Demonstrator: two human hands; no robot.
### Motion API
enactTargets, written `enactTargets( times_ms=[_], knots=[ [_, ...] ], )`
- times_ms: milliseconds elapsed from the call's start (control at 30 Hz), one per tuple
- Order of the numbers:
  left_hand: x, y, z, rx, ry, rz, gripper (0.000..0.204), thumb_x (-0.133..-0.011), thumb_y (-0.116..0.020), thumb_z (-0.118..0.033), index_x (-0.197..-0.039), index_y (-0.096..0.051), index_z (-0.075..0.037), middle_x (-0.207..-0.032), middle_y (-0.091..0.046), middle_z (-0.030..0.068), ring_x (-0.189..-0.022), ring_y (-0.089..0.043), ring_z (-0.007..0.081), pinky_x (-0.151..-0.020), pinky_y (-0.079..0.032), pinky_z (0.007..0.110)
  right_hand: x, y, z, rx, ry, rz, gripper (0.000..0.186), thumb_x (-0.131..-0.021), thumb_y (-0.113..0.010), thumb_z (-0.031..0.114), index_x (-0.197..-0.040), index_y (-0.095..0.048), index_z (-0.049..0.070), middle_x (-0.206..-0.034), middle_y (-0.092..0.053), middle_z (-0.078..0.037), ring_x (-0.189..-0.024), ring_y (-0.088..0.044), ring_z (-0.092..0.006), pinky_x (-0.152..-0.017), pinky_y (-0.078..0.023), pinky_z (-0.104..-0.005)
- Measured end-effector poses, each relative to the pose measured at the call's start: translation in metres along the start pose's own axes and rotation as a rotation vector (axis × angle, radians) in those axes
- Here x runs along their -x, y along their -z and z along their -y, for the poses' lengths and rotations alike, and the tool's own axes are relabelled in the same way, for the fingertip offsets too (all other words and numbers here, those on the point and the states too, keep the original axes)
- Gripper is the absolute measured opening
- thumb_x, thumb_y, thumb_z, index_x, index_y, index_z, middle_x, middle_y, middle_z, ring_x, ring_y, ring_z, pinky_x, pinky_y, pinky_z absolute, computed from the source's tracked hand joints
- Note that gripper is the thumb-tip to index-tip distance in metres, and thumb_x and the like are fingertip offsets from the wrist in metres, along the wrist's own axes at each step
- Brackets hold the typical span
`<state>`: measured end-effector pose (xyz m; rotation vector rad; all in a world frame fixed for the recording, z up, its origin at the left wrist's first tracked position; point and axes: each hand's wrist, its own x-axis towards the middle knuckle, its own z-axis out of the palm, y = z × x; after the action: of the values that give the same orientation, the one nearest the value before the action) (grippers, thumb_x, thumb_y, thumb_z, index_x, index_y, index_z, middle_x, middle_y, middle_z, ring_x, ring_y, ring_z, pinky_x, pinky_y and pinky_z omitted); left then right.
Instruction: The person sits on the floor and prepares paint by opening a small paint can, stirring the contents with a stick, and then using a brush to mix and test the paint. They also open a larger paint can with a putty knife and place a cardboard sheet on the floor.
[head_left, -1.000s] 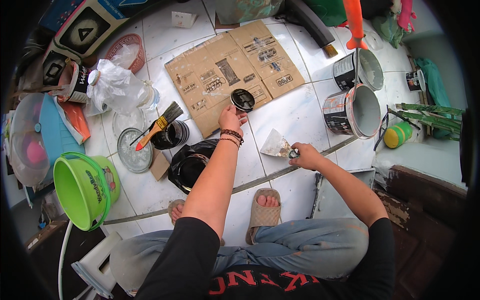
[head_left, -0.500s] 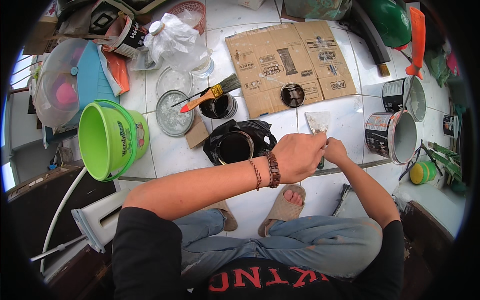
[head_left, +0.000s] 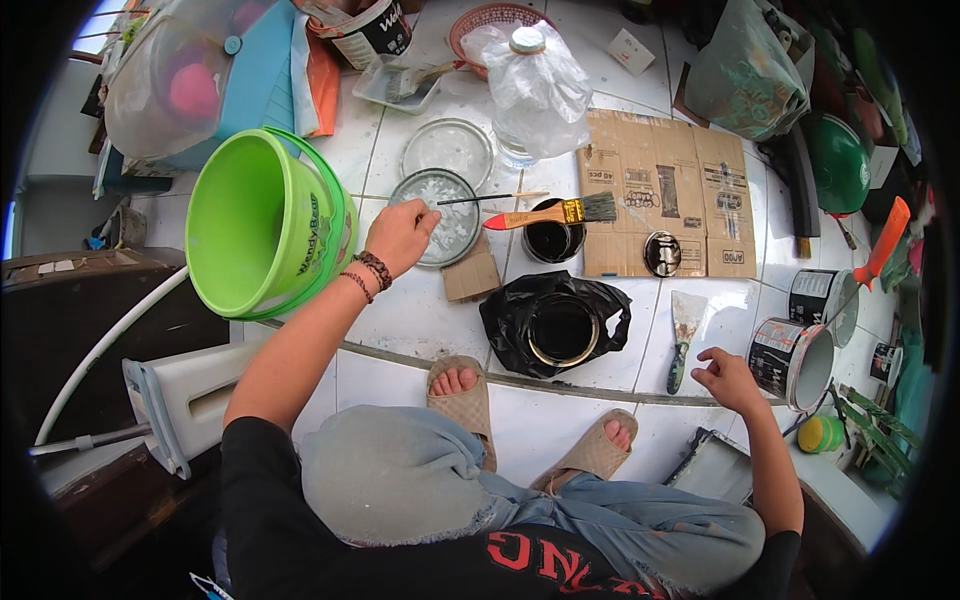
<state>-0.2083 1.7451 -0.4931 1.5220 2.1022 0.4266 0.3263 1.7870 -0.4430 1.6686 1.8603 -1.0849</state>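
My left hand (head_left: 402,236), wearing bracelets, is over a clear round lid (head_left: 460,245) with white smears. Its fingers are bent together beside the dark end of a thin stick (head_left: 480,199); their hold is hidden. The stick and a flat paintbrush (head_left: 550,213) with an orange-red handle lie across a dark can (head_left: 552,245). Nearer me, an open can of dark liquid (head_left: 562,330) sits in a black plastic bag (head_left: 510,318). My right hand (head_left: 728,380) is empty, fingers apart, right of a putty knife (head_left: 682,340) lying on the tiles.
A green bucket (head_left: 235,225) stands at left. Flattened cardboard (head_left: 625,150) bears a round dark-stained lid (head_left: 662,254). Behind the lids is a bottle wrapped in clear plastic (head_left: 540,95). At right, an orange-handled tool (head_left: 882,243) leans in paint cans (head_left: 780,352).
The putty knife has been let go and now lies on the floor. My left hand has moved left to the clear lid, my right hand slightly right. The view has shifted.
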Motion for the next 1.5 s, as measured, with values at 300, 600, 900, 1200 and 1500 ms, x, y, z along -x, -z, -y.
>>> enactTargets(
  times_ms=[300,600,900,1200,1500],
  knots=[
    [-0.119,-0.073,-0.018,-0.373,-0.466,0.25,0.02,-0.083,-0.066,-0.03,-0.086,-0.072,-0.01,-0.091,-0.067,0.0102,-0.092,-0.063,0.0263,-0.083,-0.046,0.04,0.121,0.024,-0.03,0.128,-0.338,-0.071,0.039,-0.078,-0.075,0.02,-0.11,-0.063,0.0,-0.081,-0.068,-0.016,-0.076,-0.066,-0.0288,-0.071,-0.051,-0.0383],
    [-0.153,-0.127,-0.044,-0.441,-0.248,0.398,0.032,-0.081,-0.065,-0.042,-0.085,-0.074,-0.012,-0.089,-0.071,0.0121,-0.092,-0.066,0.0272,-0.085,-0.043,0.041,0.178,-0.027,0.012,-0.066,-0.389,-0.088,0.04,-0.077,-0.075,0.016,-0.112,-0.063,0.0,-0.077,-0.069,-0.015,-0.072,-0.067,-0.0286,-0.07,-0.052,-0.0376],
    [-0.146,-0.127,-0.032,-0.203,-0.241,0.318,0.021,-0.079,-0.066,-0.03,-0.081,-0.074,-0.011,-0.085,-0.071,0.0126,-0.086,-0.066,0.0274,-0.081,-0.046,0.04,0.158,-0.053,0.033,-0.128,-0.379,0.038,0.041,-0.081,-0.073,0.02,-0.116,-0.061,0.001,-0.082,-0.07,-0.013,-0.077,-0.067,-0.0284,-0.075,-0.052,-0.0379],
    [-0.065,0.006,-0.006,0.823,-0.149,0.094,0.02,-0.088,-0.068,-0.017,-0.096,-0.071,0.001,-0.085,-0.068,0.0048,-0.08,-0.061,0.0134,-0.074,-0.048,0.026,0.075,-0.028,0.159,-0.14,0.213,-0.068,0.038,-0.082,-0.073,0.017,-0.116,-0.061,0.004,-0.083,-0.066,-0.01,-0.073,-0.062,-0.023,-0.067,-0.05,-0.0339],
    [0.039,0.029,-0.086,0.945,-0.733,0.361,0.013,-0.083,-0.073,-0.013,-0.093,-0.073,-0.004,-0.075,-0.059,0.0037,-0.071,-0.055,0.0146,-0.064,-0.043,0.029,0.051,0.003,0.284,-0.681,0.612,-0.103,0.035,-0.092,-0.064,0.011,-0.122,-0.059,-0.004,-0.096,-0.06,-0.005,-0.082,-0.054,-0.0082,-0.071,-0.044,-0.0219]
  ],
)
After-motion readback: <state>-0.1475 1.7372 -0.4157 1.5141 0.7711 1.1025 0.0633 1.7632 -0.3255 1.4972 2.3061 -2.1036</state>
